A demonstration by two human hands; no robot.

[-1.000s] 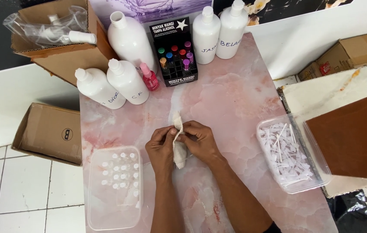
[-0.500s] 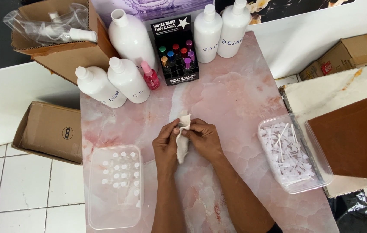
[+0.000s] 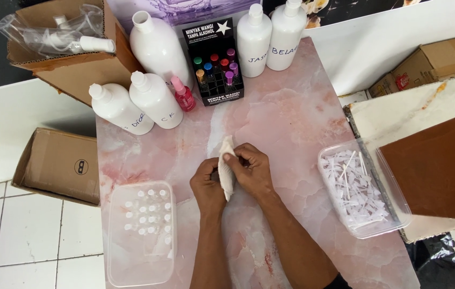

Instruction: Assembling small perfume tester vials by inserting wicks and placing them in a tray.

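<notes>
A small white cloth [image 3: 227,170] sits between my two hands over the middle of the pink marbled desk [image 3: 291,123]. My left hand [image 3: 207,184] wraps around its lower part from the left, fingers curled shut on it, and my right hand [image 3: 251,170] pinches its upper part from the right, thumb and forefinger pressed onto the fabric. The top of the cloth pokes up above my fingers; whether anything is wrapped inside it I cannot tell. To my left, near the desk's edge, I see a clear plastic tub [image 3: 141,233] holding rows of small vials with white caps. To my right stands another clear tub [image 3: 364,187] filled with thin white sticks and paper strips. At the far side of the desk stand several large white bottles [image 3: 158,48], a small pink bottle [image 3: 183,95] and a black display box [image 3: 216,60] of little coloured vials. An open cardboard box [image 3: 56,163] lies on the tiled floor beside the desk.
</notes>
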